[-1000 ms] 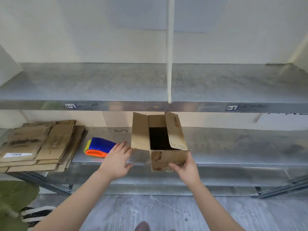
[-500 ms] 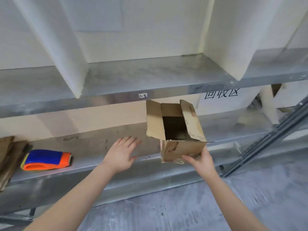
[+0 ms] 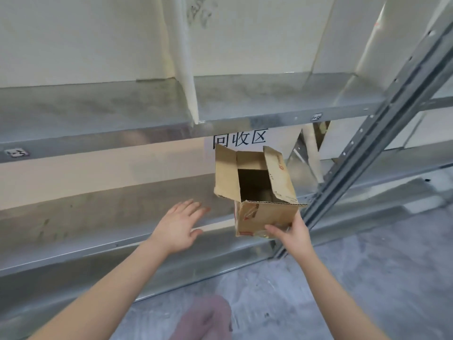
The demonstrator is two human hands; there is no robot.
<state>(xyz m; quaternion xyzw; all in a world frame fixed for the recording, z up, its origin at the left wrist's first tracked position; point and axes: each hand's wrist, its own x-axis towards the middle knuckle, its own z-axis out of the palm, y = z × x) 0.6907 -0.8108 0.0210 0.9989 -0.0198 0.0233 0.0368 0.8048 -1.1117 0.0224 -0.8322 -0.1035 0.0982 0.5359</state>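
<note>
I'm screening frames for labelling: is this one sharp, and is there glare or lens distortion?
Head view: the cardboard box and right hand are fairly sharp; the left hand and the floor look smeared; soft glare lies on the metal shelf; the wide lens bows the shelf edges.

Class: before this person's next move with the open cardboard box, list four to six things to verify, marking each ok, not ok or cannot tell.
1. Right hand grips the cardboard box at its bottom corner: ok.
2. Left hand free, fingers spread, holding nothing: ok.
3. Box roughly upright, top flaps open: ok.
4. Box empty: cannot tell, its inside is dark.
5. Lower shelf bare beside the box: ok.
6. One-hand grip firm enough: cannot tell.
</note>
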